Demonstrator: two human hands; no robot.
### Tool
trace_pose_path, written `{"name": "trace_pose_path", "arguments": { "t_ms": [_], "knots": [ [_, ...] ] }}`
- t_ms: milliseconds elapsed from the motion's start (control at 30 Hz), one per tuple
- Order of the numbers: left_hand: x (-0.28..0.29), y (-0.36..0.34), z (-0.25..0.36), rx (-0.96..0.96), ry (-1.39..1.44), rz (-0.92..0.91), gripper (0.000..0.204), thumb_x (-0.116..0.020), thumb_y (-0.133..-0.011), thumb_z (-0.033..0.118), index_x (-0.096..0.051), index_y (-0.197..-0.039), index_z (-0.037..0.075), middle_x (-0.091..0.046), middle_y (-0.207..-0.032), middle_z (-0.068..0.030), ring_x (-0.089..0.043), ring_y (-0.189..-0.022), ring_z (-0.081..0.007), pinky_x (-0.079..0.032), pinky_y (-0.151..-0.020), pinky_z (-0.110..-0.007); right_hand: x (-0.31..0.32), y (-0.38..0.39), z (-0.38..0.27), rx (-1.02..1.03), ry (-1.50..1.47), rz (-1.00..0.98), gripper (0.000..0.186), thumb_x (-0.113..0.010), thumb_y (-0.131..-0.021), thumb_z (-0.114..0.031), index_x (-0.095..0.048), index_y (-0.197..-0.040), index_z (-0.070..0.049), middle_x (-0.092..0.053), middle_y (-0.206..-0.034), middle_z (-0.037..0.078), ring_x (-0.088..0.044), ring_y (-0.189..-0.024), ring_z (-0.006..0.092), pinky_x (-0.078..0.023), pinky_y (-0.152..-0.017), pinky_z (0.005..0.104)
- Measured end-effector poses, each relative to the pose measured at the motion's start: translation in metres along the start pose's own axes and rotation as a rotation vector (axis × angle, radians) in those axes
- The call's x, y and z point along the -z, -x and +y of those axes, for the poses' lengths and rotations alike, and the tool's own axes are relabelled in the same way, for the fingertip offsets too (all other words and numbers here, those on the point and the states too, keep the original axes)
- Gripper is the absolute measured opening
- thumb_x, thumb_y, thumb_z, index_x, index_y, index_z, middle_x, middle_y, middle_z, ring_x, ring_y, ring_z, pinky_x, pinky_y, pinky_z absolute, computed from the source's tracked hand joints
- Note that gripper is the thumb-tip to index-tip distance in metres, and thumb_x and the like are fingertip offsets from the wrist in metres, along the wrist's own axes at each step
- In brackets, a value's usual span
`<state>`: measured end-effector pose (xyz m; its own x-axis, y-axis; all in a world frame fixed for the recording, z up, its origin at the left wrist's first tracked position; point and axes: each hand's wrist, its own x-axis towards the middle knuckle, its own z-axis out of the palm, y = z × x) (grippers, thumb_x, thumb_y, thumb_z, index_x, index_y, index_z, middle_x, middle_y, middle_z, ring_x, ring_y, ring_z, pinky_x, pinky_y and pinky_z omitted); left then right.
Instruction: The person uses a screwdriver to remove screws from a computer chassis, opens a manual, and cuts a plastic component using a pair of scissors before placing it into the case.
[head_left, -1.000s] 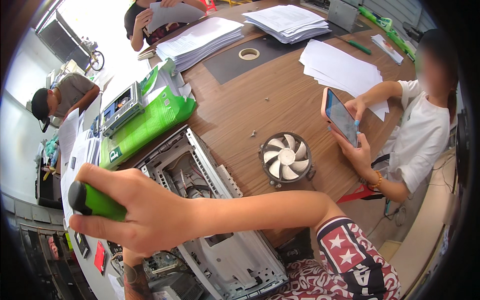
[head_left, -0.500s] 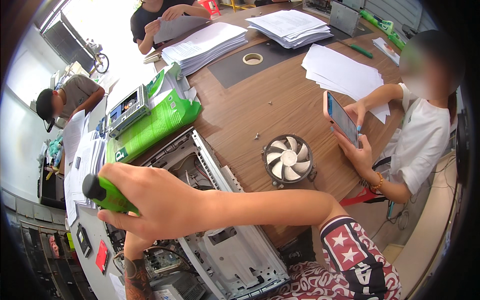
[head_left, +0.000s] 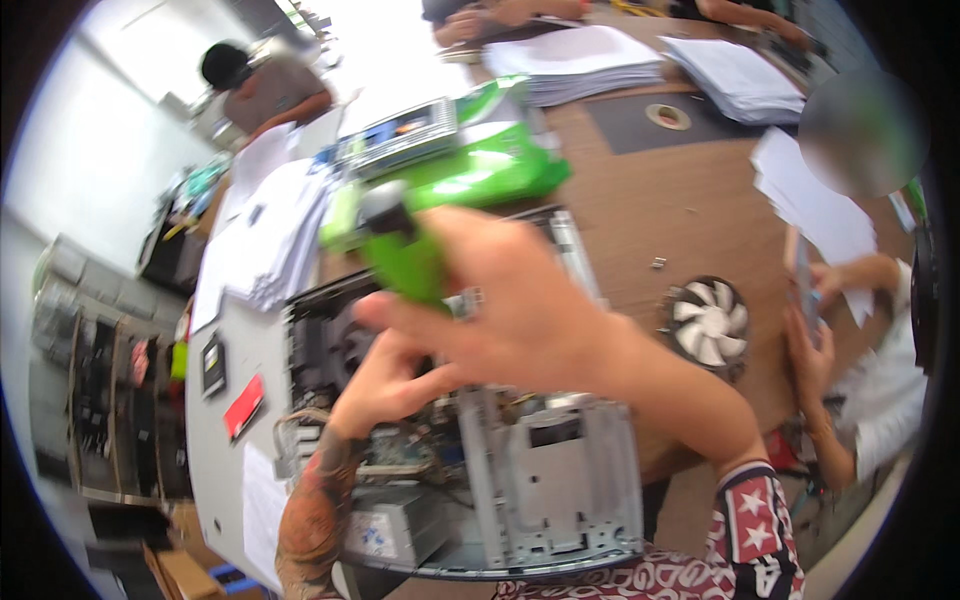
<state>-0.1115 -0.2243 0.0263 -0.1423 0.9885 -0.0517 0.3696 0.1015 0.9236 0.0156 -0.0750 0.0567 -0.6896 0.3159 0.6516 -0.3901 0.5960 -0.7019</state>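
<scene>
My right hand (head_left: 520,300) is wrapped round a green screwdriver (head_left: 405,255) with a black butt end. The handle tilts, and the tip is hidden behind my hands. Below it, my left hand (head_left: 395,380), with a tattooed forearm, is over the opened metal computer case (head_left: 560,490); the right hand hides most of its fingers, so its grip does not show. Inside the case, a boxy power supply (head_left: 400,525) and some cables are visible near me. A round cooling fan (head_left: 710,322) with pale blades stands on the table right of the case.
Small screws (head_left: 658,263) lie near the fan. Beyond the case is a green plastic package (head_left: 500,165) with a metal drive unit (head_left: 400,138) on it. Paper stacks (head_left: 570,60), a tape roll (head_left: 668,117) and a red card (head_left: 243,405) lie around. A person at right holds a phone (head_left: 805,275).
The view has swung left, so the whole scene sits further right in the picture. The screwdriver handle stands more upright in my right hand, and more of my left hand shows beneath it.
</scene>
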Motion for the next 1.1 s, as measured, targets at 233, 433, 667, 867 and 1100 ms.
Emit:
{"name": "trace_pose_path", "arguments": {
  "t_ms": [233,433,667,867,1100],
  "knots": [
    [0.009,0.001,0.004,-0.05,0.154,-0.103,0.027,-0.06,-0.083,0.015,-0.071,-0.101,-0.001,-0.071,-0.097,-0.0079,-0.057,-0.103,-0.0196,-0.044,-0.095,-0.037,0.003,-0.006,-0.007,-0.068,-0.108,-0.077,0.024,-0.072,-0.09,-0.02,-0.062,-0.099,0.0,-0.067,-0.081,0.006,-0.064,-0.07,0.0107,-0.049,-0.059,0.0252],
    [0.006,0.001,0.009,0.036,0.263,-0.041,0.033,-0.061,-0.079,0.015,-0.069,-0.106,-0.003,-0.07,-0.101,-0.0104,-0.057,-0.112,-0.0214,-0.043,-0.099,-0.038,0.01,-0.003,-0.021,-0.184,-0.269,-0.146,0.027,-0.072,-0.09,-0.02,-0.061,-0.103,0.0,-0.064,-0.08,0.005,-0.062,-0.068,0.0094,-0.048,-0.058,0.0241],
    [0.004,0.003,-0.004,0.029,0.211,0.05,0.049,-0.062,-0.077,0.013,-0.057,-0.124,-0.003,-0.062,-0.119,-0.0106,-0.057,-0.113,-0.0188,-0.043,-0.098,-0.035,-0.001,-0.001,-0.007,0.018,-0.164,-0.137,0.027,-0.073,-0.088,-0.017,-0.061,-0.104,0.001,-0.064,-0.081,0.006,-0.061,-0.068,0.0102,-0.049,-0.06,0.0254],
    [0.009,0.0,-0.011,-0.035,0.199,0.042,0.037,-0.061,-0.077,0.012,-0.064,-0.11,-0.004,-0.066,-0.103,-0.0067,-0.059,-0.098,-0.0146,-0.047,-0.09,-0.032,-0.005,0.001,-0.01,0.008,-0.23,-0.136,0.027,-0.074,-0.087,-0.016,-0.061,-0.102,0.001,-0.064,-0.086,0.007,-0.061,-0.069,0.0112,-0.05,-0.061,0.0262],
    [0.005,0.0,0.007,-0.065,0.214,0.016,0.029,-0.056,-0.077,0.01,-0.067,-0.1,-0.003,-0.07,-0.094,-0.0089,-0.064,-0.092,-0.0173,-0.049,-0.091,-0.034,-0.004,0.002,-0.016,-0.122,-0.218,-0.148,0.027,-0.074,-0.087,-0.016,-0.06,-0.102,0.001,-0.063,-0.074,0.004,-0.061,-0.061,0.0096,-0.049,-0.055,0.0236]
  ]
}}
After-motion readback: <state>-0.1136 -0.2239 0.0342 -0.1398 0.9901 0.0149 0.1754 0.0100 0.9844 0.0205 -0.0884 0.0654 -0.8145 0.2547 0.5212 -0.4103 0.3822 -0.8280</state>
